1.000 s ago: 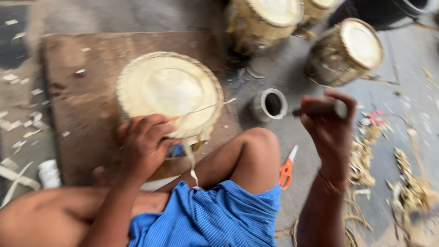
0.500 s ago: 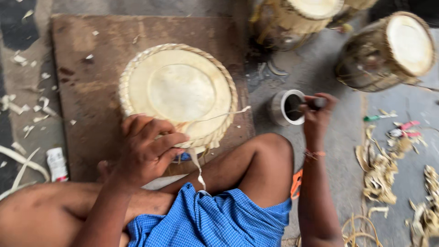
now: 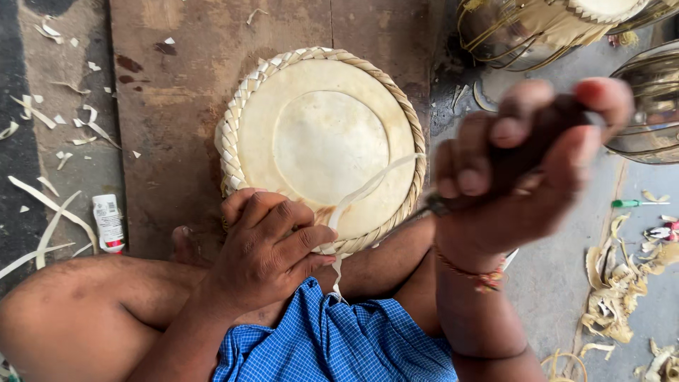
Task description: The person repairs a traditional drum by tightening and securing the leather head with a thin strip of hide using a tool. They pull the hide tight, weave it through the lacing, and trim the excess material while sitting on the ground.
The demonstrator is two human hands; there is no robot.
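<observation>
Left hand [image 3: 265, 247] clamps the near rim of the drum head [image 3: 322, 145] on the board [image 3: 177, 106], right hand [image 3: 527, 166] grips a dark-handled tool [image 3: 523, 152]; I judge lacing nearly closed, loose strip [image 3: 361, 194] left.

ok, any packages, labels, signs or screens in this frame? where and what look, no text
Small tube: lies on the floor at the left edge of the wooden board, near the person's knee; cylindrical, white, with a printed label and a red end.
No signs or screens in view.

Left hand [image 3: 265, 247] curled low, right hand [image 3: 527, 166] raised, fisted.
</observation>
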